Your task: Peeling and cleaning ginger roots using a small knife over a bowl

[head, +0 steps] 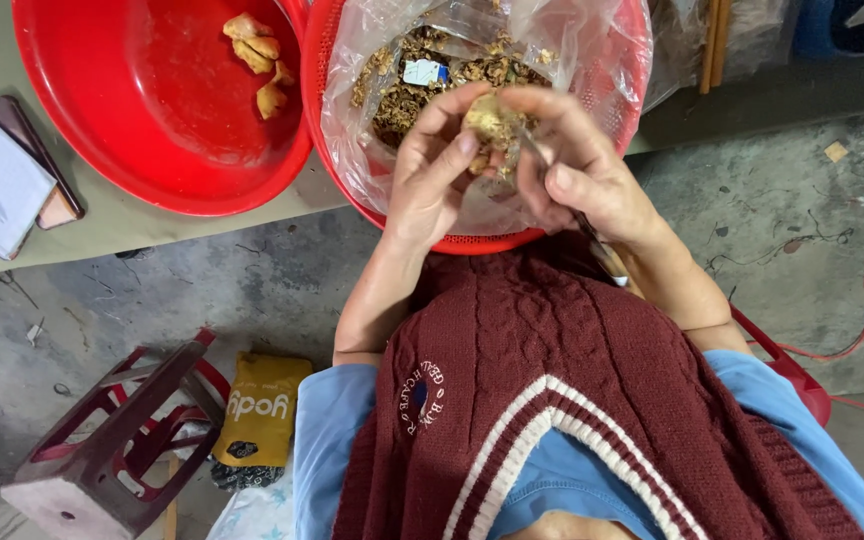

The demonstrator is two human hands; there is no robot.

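While the knobbly ginger piece (490, 120) sits pinched in my left hand (432, 175), over the bag-lined red basket (612, 110), my right hand (577, 170) at three o'clock grips a knife (592, 235), its handle running toward five o'clock.

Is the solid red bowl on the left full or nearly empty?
Nearly empty. The red bowl holds only a few yellowish peeled pieces near its far side; the rest of its inner surface shows bare.

Maroon stool (112, 440), yellow pouch (258, 408) on floor.
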